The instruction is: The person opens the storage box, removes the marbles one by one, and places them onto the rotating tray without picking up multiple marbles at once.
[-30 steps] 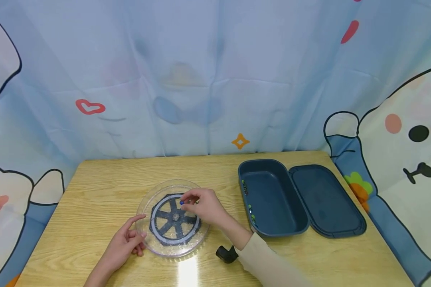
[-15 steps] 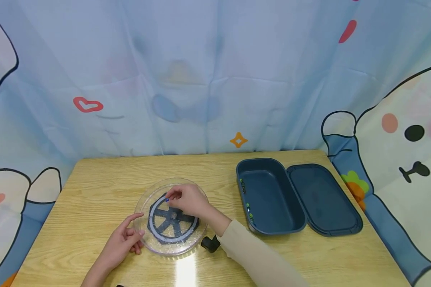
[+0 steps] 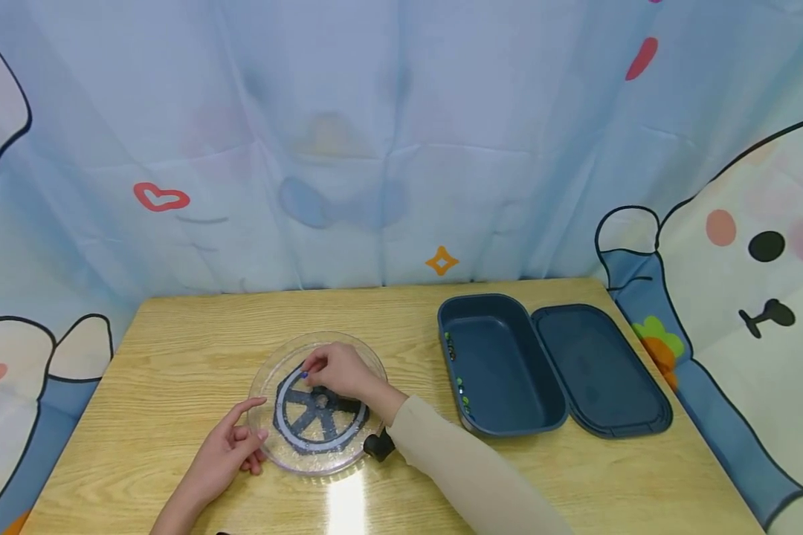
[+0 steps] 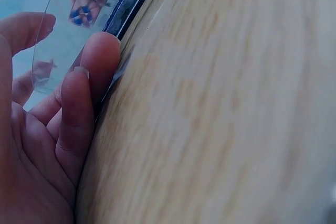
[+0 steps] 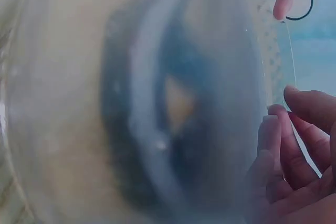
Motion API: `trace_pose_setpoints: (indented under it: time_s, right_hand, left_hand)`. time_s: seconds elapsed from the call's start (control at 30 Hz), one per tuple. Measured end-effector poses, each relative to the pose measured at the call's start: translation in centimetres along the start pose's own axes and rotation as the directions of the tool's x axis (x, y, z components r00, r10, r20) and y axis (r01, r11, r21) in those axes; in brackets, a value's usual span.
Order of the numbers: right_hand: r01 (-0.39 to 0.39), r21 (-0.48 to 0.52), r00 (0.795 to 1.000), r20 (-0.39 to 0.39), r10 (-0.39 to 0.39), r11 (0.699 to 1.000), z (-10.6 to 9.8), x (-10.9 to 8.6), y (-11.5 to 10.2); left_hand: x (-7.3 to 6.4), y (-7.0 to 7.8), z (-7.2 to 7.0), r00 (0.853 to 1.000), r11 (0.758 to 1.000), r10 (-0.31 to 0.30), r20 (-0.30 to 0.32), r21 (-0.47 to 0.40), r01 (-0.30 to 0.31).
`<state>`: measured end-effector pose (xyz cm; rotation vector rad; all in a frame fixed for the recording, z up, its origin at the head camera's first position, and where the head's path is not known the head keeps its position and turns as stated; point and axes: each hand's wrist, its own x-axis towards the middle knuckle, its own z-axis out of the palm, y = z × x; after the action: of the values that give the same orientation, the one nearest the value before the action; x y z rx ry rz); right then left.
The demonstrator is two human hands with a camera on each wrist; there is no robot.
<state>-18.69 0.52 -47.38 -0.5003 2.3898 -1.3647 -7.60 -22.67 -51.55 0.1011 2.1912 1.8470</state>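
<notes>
A clear round tray [image 3: 277,357] lies on the table, with a dark spoked wheel shape [image 3: 301,423] showing through it. At its left edge my left hand [image 3: 224,453] holds the rim between index finger and thumb. My right hand [image 3: 337,369] is over the tray's upper half, pinching a small blue marble-like piece [image 3: 305,375]. In the left wrist view the blue pieces [image 4: 81,15] appear at the right fingertips through the clear wall. The right wrist view shows my right hand's curled fingers [image 5: 294,156] beside the tray, which is blurred.
To the right stands a dark blue box [image 3: 508,364] with several small green and dark marbles [image 3: 462,390] along its left wall. Its lid [image 3: 602,371] lies flat beside it. A patterned curtain [image 3: 348,148] hangs behind the wooden table [image 3: 194,334].
My right hand has moved left and slightly up across the tray, still pinching the blue piece. My left hand has stayed at the rim.
</notes>
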Motion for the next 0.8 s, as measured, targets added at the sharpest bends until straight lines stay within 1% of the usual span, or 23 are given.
trace_pose_setpoints:
  time_s: [0.1, 0.23, 0.4, 0.47, 0.63, 0.7, 0.8]
  right_hand:
    - [-0.002, 0.004, 1.0, -0.003, 0.002, 1.0, 0.0, 0.0, 0.2]
    - [-0.009, 0.004, 1.0, -0.016, 0.009, 1.0, -0.1, -0.1, 0.3]
    - [-0.001, 0.012, 1.0, -0.03, 0.001, 1.0, -0.7, -0.4, -0.7]
    - [0.006, 0.006, 1.0, -0.028, -0.006, 1.0, -1.2, -0.7, -1.3]
    - [0.061, -0.013, 0.998, -0.034, -0.062, 0.998, -3.0, -1.4, -2.5]
    - [0.084, -0.011, 0.995, -0.046, -0.084, 0.996, -3.9, -1.7, -2.8]
    - [0.094, -0.021, 0.993, -0.069, -0.096, 0.995, -5.3, -2.3, -3.0]
  left_hand:
    - [0.1, -0.1, 0.0, 1.0, 1.0, 0.01, 0.004, 0.001, -0.01]
    - [0.1, -0.2, 0.0, 1.0, 1.0, 0.016, -0.006, 0.001, -0.016]
    - [0.1, -0.2, 0.1, 1.0, 1.0, 0.013, -0.029, 0.001, -0.013]
    - [0.0, -0.1, 0.1, 1.0, 1.0, 0.017, -0.026, 0.002, -0.017]
    - [0.0, 0.1, 0.1, 1.0, 1.0, 0.02, -0.008, 0.009, -0.02]
    - [0.0, 0.1, 0.1, 1.0, 1.0, 0.015, -0.004, 0.011, -0.015]
    - [0.0, 0.1, 0.1, 1.0, 1.0, 0.007, -0.001, 0.013, -0.007]
